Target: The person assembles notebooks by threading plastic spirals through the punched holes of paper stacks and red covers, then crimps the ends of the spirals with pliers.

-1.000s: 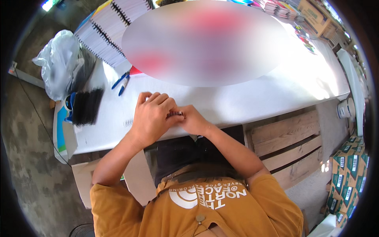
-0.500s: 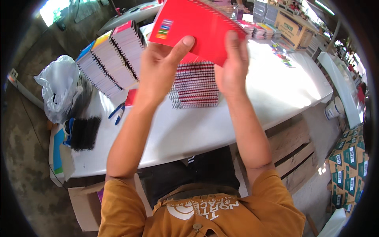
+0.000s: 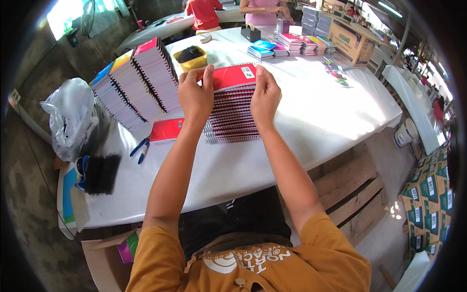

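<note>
At the top of the already bound notebook stack (image 3: 233,117), a red spiral notebook (image 3: 228,78) is gripped by the fingers of the left hand (image 3: 196,97) and right hand (image 3: 266,96); another red-covered notebook (image 3: 165,130) is laid apart.

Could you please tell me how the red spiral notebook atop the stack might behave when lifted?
The red spiral notebook looks thin, so it is probably light. Its smooth-looking cover could be slightly slippery, and its exposed coil might snag.
</note>
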Tool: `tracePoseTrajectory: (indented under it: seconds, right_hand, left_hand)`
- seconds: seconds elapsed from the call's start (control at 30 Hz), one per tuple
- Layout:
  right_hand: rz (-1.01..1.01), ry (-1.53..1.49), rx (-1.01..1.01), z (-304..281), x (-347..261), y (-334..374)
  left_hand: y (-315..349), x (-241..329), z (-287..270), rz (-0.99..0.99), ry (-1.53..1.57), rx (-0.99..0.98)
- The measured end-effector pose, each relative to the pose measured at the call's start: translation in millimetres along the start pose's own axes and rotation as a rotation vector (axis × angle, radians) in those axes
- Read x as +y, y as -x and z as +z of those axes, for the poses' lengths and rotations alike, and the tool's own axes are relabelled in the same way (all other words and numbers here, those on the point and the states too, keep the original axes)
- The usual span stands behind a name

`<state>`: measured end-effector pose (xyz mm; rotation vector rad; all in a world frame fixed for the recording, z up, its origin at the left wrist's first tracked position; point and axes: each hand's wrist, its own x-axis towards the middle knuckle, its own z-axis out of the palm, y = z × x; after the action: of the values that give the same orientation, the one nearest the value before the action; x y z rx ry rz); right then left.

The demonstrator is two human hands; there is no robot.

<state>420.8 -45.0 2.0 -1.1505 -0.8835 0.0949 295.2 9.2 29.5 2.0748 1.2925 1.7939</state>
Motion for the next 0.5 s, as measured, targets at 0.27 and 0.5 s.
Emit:
tracePoseTrajectory:
  seconds: [0.27, 0.5]
  right_hand:
    - [-0.276, 0.033, 0.197, 7.7, 19.1, -5.7]
    - [-0.209, 0.036, 0.136, -6.0, 18.4, 2.6]
  left_hand:
    - [-8.9, -19.3, -7.9, -0.201, 0.323, -0.062]
    - [-14.0, -63.1, -21.9, -0.238, 0.238, -0.031]
